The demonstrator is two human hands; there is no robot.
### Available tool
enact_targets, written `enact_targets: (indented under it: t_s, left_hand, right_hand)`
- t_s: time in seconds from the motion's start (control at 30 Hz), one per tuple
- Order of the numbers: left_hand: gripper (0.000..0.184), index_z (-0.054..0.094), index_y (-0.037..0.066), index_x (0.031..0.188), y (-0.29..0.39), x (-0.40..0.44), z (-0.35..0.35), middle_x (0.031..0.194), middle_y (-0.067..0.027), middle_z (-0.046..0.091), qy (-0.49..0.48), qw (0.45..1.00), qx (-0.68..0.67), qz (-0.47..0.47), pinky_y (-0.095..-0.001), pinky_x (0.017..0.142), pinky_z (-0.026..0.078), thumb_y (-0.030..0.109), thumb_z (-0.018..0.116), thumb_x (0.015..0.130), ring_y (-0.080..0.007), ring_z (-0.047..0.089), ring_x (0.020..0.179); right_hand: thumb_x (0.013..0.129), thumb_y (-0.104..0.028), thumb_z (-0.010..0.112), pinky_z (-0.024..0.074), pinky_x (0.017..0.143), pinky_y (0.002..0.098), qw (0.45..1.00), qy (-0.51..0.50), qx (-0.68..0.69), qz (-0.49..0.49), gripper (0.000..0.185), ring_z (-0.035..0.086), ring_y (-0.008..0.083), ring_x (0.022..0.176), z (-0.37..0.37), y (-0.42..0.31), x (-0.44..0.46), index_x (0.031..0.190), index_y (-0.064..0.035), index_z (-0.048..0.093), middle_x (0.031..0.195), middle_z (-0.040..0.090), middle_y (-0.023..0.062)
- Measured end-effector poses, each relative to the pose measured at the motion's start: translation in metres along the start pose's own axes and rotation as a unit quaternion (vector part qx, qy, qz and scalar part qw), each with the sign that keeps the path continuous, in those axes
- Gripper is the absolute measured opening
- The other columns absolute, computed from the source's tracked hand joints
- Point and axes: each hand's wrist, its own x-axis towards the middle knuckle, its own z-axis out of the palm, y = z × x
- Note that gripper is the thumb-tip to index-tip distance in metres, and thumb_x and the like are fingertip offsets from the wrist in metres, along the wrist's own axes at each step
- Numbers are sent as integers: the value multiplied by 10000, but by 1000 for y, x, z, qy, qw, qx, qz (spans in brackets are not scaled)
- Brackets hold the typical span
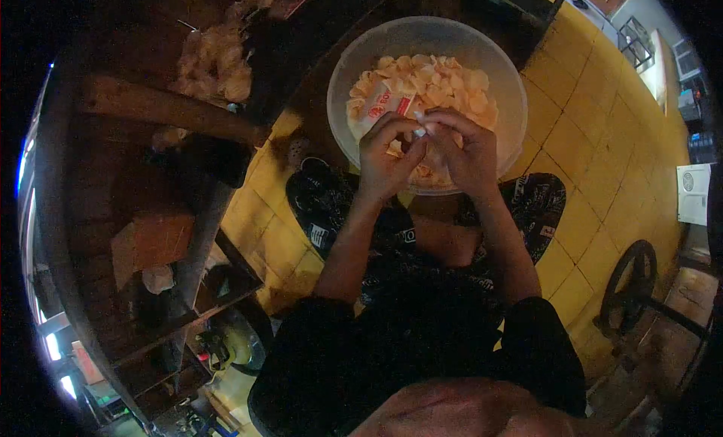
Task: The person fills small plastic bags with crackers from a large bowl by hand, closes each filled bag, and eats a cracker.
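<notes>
My left hand (390, 152) and my right hand (468, 152) meet over a large translucent plastic tub (343, 83). Both have their fingertips pinched together on a small white piece (420, 128), which may be part of a plastic bag; the fingers cover most of it. Round, pale orange chips (444, 79) fill the tub's bottom. A clear plastic bag with red print (385, 104) lies on the chips just beyond my left fingers. Whether the white piece belongs to this bag, I cannot tell.
The tub stands on a yellow tiled floor (572, 120) between my legs, which are in dark patterned trousers (324, 203). Dark wooden furniture (173, 105) is close on the left, with a cardboard piece (154, 245) on it. A dark wheel (631, 286) is at right.
</notes>
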Motion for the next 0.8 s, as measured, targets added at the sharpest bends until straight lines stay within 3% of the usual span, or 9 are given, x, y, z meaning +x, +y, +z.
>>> enact_targets:
  t_s: [0.17, 0.33, 0.47, 0.7, 0.8]
  left_hand:
    - [185, 646, 4, 1021, -6, -1, 3, 863, -62, 597, 21, 998, -52, -24, -249, 629, 486, -28, 667, 840, -112, 582, 725]
    - [162, 644, 3, 1024, -7, -4, 0, 908, -85, 637, -10, 998, -59, -24, -249, 629, 492, -10, 649, 863, -113, 602, 742]
    - [144, 634, 8, 1035, -2, -3, 1, 921, -113, 639, -40, 998, -30, -38, -296, 646, 519, 14, 627, 891, -175, 637, 750]
    - [240, 600, 34, 1112, 6, 5, 10, 988, -132, 595, -62, 988, 132, 48, -390, 702, 517, 42, 632, 874, -320, 639, 856]
    - [238, 586, 33, 1090, 10, 6, 13, 971, -129, 578, -82, 984, 156, 9, -432, 744, 493, 48, 630, 857, -337, 610, 877]
  right_hand:
    - [884, -94, 666, 537, 843, 333, 967, -44, -208, -138, 180, 699, 258, 934, -4, -5, 1, 1048, -35, 713, 1012, 717, 135]
    - [855, -154, 699, 538, 821, 350, 971, -96, -201, -85, 203, 699, 281, 886, -20, -8, 5, 1016, -31, 716, 980, 716, 146]
    - [800, -200, 740, 530, 776, 348, 976, -141, -155, -62, 239, 691, 269, 823, -27, -7, 11, 951, -18, 704, 906, 713, 140]
    - [761, -158, 727, 518, 745, 324, 985, -92, -147, -1, 196, 676, 227, 788, -26, -2, 10, 876, -8, 675, 844, 700, 119]
    - [749, -151, 732, 524, 747, 323, 990, -49, -131, -32, 201, 682, 211, 793, -21, 4, 7, 887, -17, 675, 854, 705, 110]
